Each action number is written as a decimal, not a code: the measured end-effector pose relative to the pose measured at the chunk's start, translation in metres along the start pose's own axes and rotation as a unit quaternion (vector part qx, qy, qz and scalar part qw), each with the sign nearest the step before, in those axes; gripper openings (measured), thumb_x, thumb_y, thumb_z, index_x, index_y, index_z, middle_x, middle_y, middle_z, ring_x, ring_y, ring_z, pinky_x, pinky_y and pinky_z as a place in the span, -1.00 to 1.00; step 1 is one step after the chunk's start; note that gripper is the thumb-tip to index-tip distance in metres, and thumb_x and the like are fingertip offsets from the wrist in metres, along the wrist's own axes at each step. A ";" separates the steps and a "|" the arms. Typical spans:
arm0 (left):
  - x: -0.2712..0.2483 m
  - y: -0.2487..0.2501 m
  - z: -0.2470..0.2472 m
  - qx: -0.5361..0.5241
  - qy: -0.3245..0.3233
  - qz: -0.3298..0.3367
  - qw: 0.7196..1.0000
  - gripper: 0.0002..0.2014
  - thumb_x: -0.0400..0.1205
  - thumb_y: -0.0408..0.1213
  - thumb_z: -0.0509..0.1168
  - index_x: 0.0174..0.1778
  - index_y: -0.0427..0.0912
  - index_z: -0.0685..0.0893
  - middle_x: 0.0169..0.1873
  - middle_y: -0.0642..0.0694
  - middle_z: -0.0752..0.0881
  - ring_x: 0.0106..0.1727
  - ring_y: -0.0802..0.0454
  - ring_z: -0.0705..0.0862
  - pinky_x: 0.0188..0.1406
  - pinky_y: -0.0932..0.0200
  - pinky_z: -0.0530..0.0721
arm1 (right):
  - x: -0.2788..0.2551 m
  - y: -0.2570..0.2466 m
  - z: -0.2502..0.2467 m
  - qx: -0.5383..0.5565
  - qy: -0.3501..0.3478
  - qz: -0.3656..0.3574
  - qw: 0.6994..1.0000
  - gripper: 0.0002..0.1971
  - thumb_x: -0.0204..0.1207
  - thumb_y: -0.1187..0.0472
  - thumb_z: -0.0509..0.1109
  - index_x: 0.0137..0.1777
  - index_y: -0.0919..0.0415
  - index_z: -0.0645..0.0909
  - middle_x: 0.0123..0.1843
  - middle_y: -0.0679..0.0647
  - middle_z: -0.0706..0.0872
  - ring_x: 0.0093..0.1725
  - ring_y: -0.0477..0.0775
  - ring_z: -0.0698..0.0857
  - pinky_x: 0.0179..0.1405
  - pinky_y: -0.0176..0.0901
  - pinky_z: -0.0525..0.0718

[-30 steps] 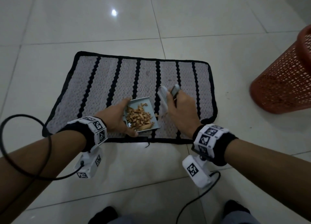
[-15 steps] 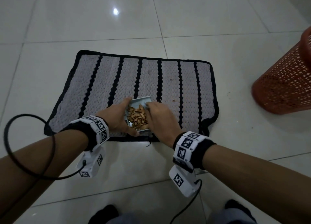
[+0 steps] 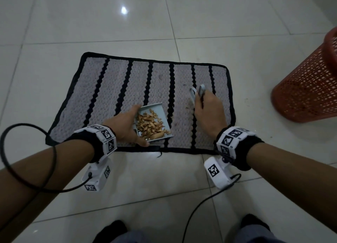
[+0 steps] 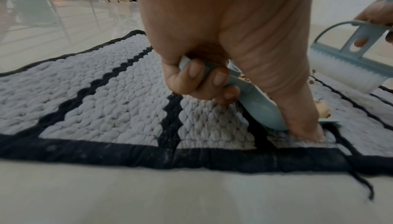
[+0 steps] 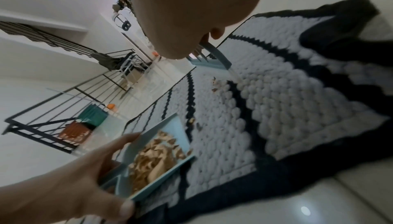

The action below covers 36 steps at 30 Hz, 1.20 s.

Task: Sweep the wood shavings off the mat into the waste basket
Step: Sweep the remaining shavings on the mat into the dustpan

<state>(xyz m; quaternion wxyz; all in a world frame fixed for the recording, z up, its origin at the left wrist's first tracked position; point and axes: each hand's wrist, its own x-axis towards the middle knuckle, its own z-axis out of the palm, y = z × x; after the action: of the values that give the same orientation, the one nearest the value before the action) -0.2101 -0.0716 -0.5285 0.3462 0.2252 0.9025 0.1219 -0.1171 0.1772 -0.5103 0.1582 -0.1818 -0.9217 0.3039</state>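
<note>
A grey mat with black stripes [image 3: 113, 89] lies on the tiled floor. My left hand [image 3: 127, 126] grips a pale blue dustpan [image 3: 160, 109] resting near the mat's front edge, its fingers [image 4: 197, 76] curled round the handle. A heap of brown wood shavings [image 3: 150, 125] fills the pan [image 5: 168, 126]. My right hand [image 3: 207, 109] holds a small pale blue brush [image 3: 196, 94], its white bristles [image 4: 348, 71] on the mat right of the pan. A few loose shavings [image 5: 217, 84] lie on the mat by the brush [image 5: 212, 59]. The red mesh waste basket [image 3: 310, 89] stands at the far right.
Glossy white floor tiles [image 3: 91, 23] surround the mat. Black cables [image 3: 36, 186] trail from both wrist cameras. My feet [image 3: 113, 230] are at the bottom edge. Black stair railings [image 5: 63, 96] and a green box [image 5: 93, 116] show in the distance.
My right hand with the brush has moved from over the dustpan out to the right side of the mat. The left hand and dustpan have stayed in place.
</note>
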 end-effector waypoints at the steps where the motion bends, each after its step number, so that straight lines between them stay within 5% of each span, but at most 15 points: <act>1: 0.000 0.000 0.000 0.001 0.000 0.001 1.000 0.39 0.04 0.32 0.66 0.67 0.15 -0.07 0.45 -0.04 0.56 0.31 -0.11 0.63 0.31 -0.07 0.62 | -0.001 0.006 0.003 -0.016 -0.008 0.000 1.000 -0.72 0.76 0.12 0.16 -0.15 0.24 0.51 -0.33 0.03 0.53 -0.39 0.05 0.48 -0.43 -0.20 0.36; 6: -0.001 0.000 0.001 -0.002 0.002 -0.005 1.000 0.39 0.03 0.32 0.66 0.67 0.17 -0.06 0.43 -0.04 0.58 0.28 -0.10 0.64 0.28 -0.08 0.64 | -0.018 -0.007 0.026 -0.038 -0.070 -0.040 0.996 -0.77 0.73 0.20 0.20 -0.01 0.36 0.59 -0.14 0.25 0.69 -0.22 0.20 0.63 -0.28 -0.11 0.44; 19: -0.005 0.004 0.004 -0.039 0.007 0.002 0.999 0.30 0.17 0.15 0.69 0.68 0.11 -0.06 0.31 -0.06 0.63 -0.01 0.02 0.60 0.05 0.15 0.59 | -0.055 -0.063 0.054 -0.042 -0.133 -0.153 0.978 -0.82 0.61 0.36 0.33 0.17 0.36 0.59 0.00 0.27 0.72 -0.04 0.25 0.69 -0.14 0.12 0.74; 23: -0.007 0.000 0.009 -0.040 0.021 0.005 0.999 0.34 0.11 0.26 0.66 0.66 0.16 -0.09 0.32 0.00 0.65 0.14 -0.05 0.69 0.20 0.06 0.65 | -0.058 -0.073 0.053 -0.057 -0.148 -0.182 0.970 -0.71 0.49 0.40 0.44 0.20 0.38 0.59 0.02 0.28 0.73 -0.02 0.27 0.70 -0.12 0.11 0.76; 28: -0.012 -0.002 0.015 -0.087 0.041 0.022 0.995 0.23 0.14 0.18 0.69 0.60 0.20 0.01 0.23 0.06 0.66 0.10 0.01 0.70 0.18 0.05 0.66 | -0.057 -0.073 0.051 -0.055 -0.125 -0.195 0.971 -0.75 0.50 0.36 0.46 0.16 0.37 0.60 -0.03 0.27 0.73 -0.08 0.24 0.71 -0.17 0.10 0.77; 36: -0.024 0.004 0.035 -0.243 0.102 0.006 0.965 0.21 0.14 0.16 0.70 0.61 0.11 0.10 0.24 0.13 0.60 0.19 0.10 0.67 0.24 0.08 0.67 | -0.040 -0.057 0.025 0.019 -0.081 -0.181 0.980 -0.68 0.73 0.08 0.18 0.21 0.29 0.65 -0.02 0.16 0.78 -0.09 0.17 0.69 -0.10 0.06 0.70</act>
<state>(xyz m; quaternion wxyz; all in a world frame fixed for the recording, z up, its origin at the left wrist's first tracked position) -0.1699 -0.0777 -0.5390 0.2957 0.1265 0.8750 0.3618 -0.1057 0.1048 -0.5015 0.1385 0.0164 -0.9433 0.3013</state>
